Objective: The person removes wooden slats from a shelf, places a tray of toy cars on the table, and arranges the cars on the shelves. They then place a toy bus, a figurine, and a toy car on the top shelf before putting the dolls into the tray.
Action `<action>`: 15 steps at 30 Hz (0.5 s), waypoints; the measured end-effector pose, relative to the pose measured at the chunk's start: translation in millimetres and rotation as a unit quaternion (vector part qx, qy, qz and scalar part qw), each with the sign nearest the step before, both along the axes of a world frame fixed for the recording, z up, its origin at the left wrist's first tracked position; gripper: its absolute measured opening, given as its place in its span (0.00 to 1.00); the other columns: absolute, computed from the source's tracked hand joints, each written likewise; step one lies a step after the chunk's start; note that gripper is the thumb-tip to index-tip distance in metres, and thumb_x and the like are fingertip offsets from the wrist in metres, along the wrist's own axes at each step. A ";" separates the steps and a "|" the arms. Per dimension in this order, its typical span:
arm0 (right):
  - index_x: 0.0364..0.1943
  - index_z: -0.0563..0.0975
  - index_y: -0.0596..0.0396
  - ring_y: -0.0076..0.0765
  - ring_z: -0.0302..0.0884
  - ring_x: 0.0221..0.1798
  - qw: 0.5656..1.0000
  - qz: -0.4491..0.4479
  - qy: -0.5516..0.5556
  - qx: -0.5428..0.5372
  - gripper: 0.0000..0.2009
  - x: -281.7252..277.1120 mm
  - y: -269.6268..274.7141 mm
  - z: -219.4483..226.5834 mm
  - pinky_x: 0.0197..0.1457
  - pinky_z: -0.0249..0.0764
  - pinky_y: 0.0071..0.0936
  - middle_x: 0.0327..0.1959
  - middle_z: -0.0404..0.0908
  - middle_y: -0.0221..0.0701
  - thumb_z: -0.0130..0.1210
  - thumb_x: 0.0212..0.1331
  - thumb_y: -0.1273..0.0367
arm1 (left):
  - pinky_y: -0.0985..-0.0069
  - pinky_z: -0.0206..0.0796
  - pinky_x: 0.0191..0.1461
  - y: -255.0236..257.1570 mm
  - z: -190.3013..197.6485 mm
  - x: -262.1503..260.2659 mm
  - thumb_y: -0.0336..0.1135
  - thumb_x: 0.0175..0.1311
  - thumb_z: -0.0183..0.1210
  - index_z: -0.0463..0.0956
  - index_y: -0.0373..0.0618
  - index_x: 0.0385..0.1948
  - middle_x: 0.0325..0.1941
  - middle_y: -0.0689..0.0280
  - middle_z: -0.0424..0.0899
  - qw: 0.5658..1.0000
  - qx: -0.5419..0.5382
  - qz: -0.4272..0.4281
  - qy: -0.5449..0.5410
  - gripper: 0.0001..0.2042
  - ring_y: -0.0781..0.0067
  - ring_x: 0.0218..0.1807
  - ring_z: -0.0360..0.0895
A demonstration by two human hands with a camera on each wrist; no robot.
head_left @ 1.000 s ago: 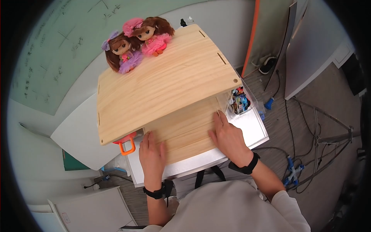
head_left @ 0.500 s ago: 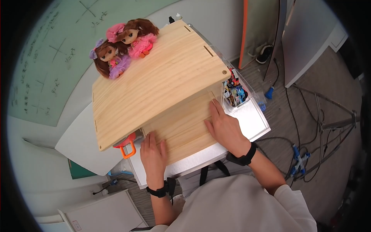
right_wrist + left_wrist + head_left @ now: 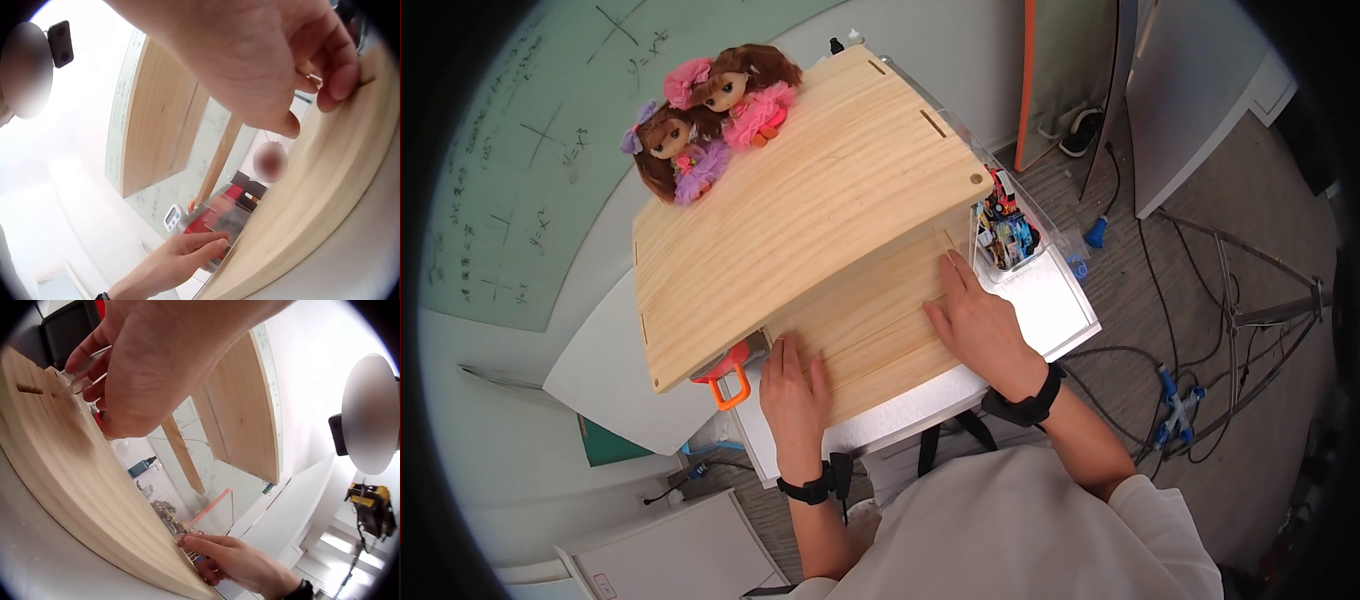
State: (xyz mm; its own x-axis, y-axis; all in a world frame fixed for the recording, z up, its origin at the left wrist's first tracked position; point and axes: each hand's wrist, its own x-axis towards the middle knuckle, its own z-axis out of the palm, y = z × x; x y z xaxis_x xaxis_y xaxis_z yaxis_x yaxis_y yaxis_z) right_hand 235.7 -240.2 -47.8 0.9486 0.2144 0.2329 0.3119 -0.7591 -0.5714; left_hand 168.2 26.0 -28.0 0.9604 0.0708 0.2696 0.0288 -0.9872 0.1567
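A lower wooden board [image 3: 880,350] lies under a raised wooden top board [image 3: 800,210]. At its left end the left hand [image 3: 793,400] has its fingers near the edge; in the left wrist view this hand [image 3: 156,369] pinches a clear panel [image 3: 81,382] beside a slot. The right hand [image 3: 985,325] lies at the right end, index finger straight and thumb apart, beside a thin clear strip [image 3: 948,240]. In the right wrist view the right hand [image 3: 262,69] touches the board [image 3: 312,181] near a slot with its fingertips. The top board hides the far part of the lower one.
Two dolls, one in purple [image 3: 700,170] and one in pink [image 3: 760,112], sit on the top board. A clear bin [image 3: 1012,235] of colourful items stands at the right, and a red item with an orange handle [image 3: 730,388] at the left. Cables [image 3: 1100,355] cross the floor.
The head view has turned, so the boards and dolls appear further left and the whiteboard shifts. Both hands stay at the ends of the lower board.
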 end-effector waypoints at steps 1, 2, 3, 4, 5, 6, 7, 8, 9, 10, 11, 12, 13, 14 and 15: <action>0.67 0.64 0.73 0.58 0.88 0.38 1.000 0.000 0.000 0.000 0.31 0.2 -0.2 0.3 0.35 0.86 0.41 0.70 0.69 0.60 0.59 0.69 0.63 | 0.55 0.72 0.63 -0.1 0.4 -0.3 0.35 0.69 0.62 0.75 0.28 0.61 0.62 0.42 0.79 1.000 0.002 -0.001 -0.001 0.23 0.41 0.59 0.78; 0.67 0.65 0.73 0.59 0.88 0.39 1.000 -0.001 0.005 0.006 0.30 0.3 -0.4 1.0 0.36 0.86 0.42 0.70 0.69 0.60 0.58 0.69 0.63 | 0.55 0.72 0.63 -0.1 0.7 -0.5 0.35 0.69 0.62 0.75 0.29 0.60 0.62 0.42 0.79 1.000 0.004 -0.002 -0.002 0.22 0.41 0.59 0.78; 0.67 0.65 0.72 0.59 0.88 0.40 1.000 -0.002 0.010 0.012 0.30 0.2 -0.4 1.3 0.36 0.86 0.43 0.69 0.69 0.60 0.58 0.69 0.63 | 0.55 0.72 0.63 -0.2 0.7 -0.7 0.35 0.69 0.62 0.75 0.29 0.60 0.62 0.42 0.79 1.000 0.004 -0.002 -0.002 0.22 0.41 0.59 0.78; 0.67 0.65 0.72 0.59 0.88 0.40 1.000 -0.002 0.010 0.012 0.30 0.1 -0.3 1.3 0.36 0.86 0.43 0.69 0.69 0.60 0.58 0.69 0.63 | 0.56 0.73 0.62 -0.3 0.8 -0.8 0.35 0.69 0.62 0.76 0.29 0.60 0.62 0.42 0.79 1.000 0.004 -0.003 -0.005 0.22 0.41 0.59 0.78; 0.67 0.65 0.73 0.60 0.88 0.40 1.000 -0.001 0.012 0.016 0.30 0.0 0.0 1.3 0.36 0.86 0.43 0.70 0.69 0.60 0.58 0.70 0.62 | 0.56 0.73 0.62 -0.4 0.9 -0.9 0.35 0.69 0.62 0.76 0.29 0.60 0.62 0.43 0.80 1.000 0.004 -0.004 -0.008 0.22 0.41 0.59 0.79; 0.66 0.65 0.73 0.60 0.88 0.41 1.000 -0.001 0.015 0.020 0.30 -0.3 0.2 1.3 0.37 0.86 0.44 0.70 0.69 0.60 0.58 0.70 0.62 | 0.56 0.73 0.62 -0.7 0.9 -1.0 0.35 0.69 0.62 0.76 0.29 0.60 0.62 0.43 0.80 1.000 0.004 -0.005 -0.008 0.22 0.41 0.59 0.79; 0.66 0.65 0.73 0.60 0.88 0.41 1.000 -0.002 0.015 0.020 0.30 -0.7 0.5 1.4 0.37 0.86 0.44 0.70 0.69 0.60 0.58 0.70 0.62 | 0.56 0.73 0.62 -1.2 0.9 -1.0 0.35 0.69 0.62 0.76 0.29 0.60 0.62 0.43 0.80 1.000 0.006 -0.004 -0.008 0.22 0.41 0.59 0.79; 0.67 0.65 0.73 0.60 0.88 0.41 1.000 -0.001 0.019 0.019 0.30 -0.9 1.0 1.8 0.37 0.86 0.43 0.70 0.69 0.60 0.58 0.70 0.62 | 0.56 0.73 0.62 -1.6 1.0 -0.8 0.35 0.69 0.62 0.76 0.29 0.60 0.62 0.43 0.80 1.000 0.007 -0.003 -0.009 0.22 0.42 0.59 0.79; 0.67 0.65 0.73 0.60 0.88 0.41 1.000 0.000 0.023 0.018 0.30 -1.1 1.2 2.0 0.37 0.86 0.43 0.71 0.68 0.60 0.58 0.70 0.62 | 0.56 0.73 0.62 -1.5 0.9 -0.8 0.35 0.69 0.62 0.76 0.29 0.60 0.62 0.43 0.80 1.000 0.007 -0.004 -0.009 0.22 0.42 0.59 0.79; 0.67 0.65 0.73 0.60 0.88 0.41 1.000 -0.001 0.024 0.019 0.30 -1.1 1.2 1.6 0.37 0.86 0.43 0.71 0.68 0.60 0.58 0.70 0.62 | 0.56 0.73 0.62 -1.0 0.4 -0.8 0.35 0.69 0.62 0.76 0.30 0.60 0.62 0.43 0.80 1.000 0.009 -0.005 -0.010 0.22 0.42 0.58 0.79; 0.67 0.65 0.73 0.60 0.88 0.41 1.000 0.001 0.022 0.021 0.30 -0.8 1.3 0.9 0.37 0.86 0.43 0.71 0.68 0.61 0.58 0.70 0.62 | 0.56 0.73 0.62 -0.5 -0.1 -0.8 0.35 0.69 0.62 0.76 0.30 0.60 0.62 0.43 0.80 1.000 0.010 -0.007 -0.012 0.22 0.42 0.58 0.79; 0.67 0.65 0.73 0.60 0.88 0.41 1.000 0.002 0.021 0.024 0.30 -0.5 1.3 0.5 0.37 0.86 0.44 0.71 0.68 0.61 0.58 0.70 0.62 | 0.56 0.73 0.62 0.0 -0.4 -0.8 0.35 0.69 0.62 0.76 0.30 0.60 0.62 0.43 0.80 1.000 0.011 -0.007 -0.012 0.22 0.42 0.58 0.79; 0.67 0.65 0.73 0.60 0.88 0.41 0.999 0.002 0.021 0.024 0.30 -0.4 1.4 0.1 0.37 0.86 0.44 0.71 0.68 0.61 0.58 0.70 0.62 | 0.56 0.73 0.62 0.5 -1.1 -0.8 0.35 0.69 0.62 0.76 0.30 0.60 0.63 0.44 0.80 1.000 0.012 -0.006 -0.011 0.22 0.42 0.58 0.79; 0.67 0.65 0.73 0.60 0.88 0.41 0.999 0.001 0.020 0.025 0.30 -0.5 1.5 0.1 0.37 0.86 0.44 0.71 0.68 0.61 0.58 0.70 0.62 | 0.56 0.73 0.62 0.7 -1.3 -1.0 0.35 0.69 0.62 0.75 0.30 0.60 0.63 0.44 0.79 1.000 0.014 -0.005 -0.009 0.22 0.42 0.58 0.79; 0.67 0.64 0.73 0.60 0.88 0.41 0.999 0.000 0.019 0.025 0.30 -0.5 1.7 0.1 0.37 0.86 0.44 0.71 0.68 0.61 0.58 0.70 0.63 | 0.56 0.73 0.62 0.5 -0.7 -1.1 0.35 0.69 0.62 0.75 0.30 0.60 0.63 0.44 0.79 1.000 0.014 -0.005 -0.009 0.22 0.42 0.58 0.79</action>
State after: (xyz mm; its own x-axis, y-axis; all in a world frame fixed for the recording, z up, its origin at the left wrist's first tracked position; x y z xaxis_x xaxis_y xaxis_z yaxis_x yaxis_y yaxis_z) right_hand 235.1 -238.5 -47.7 0.9570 0.2026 0.2074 0.2888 -0.7289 -0.6207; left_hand 167.1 26.4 -28.7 0.9559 0.0533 0.2890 0.0161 -0.9915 0.1295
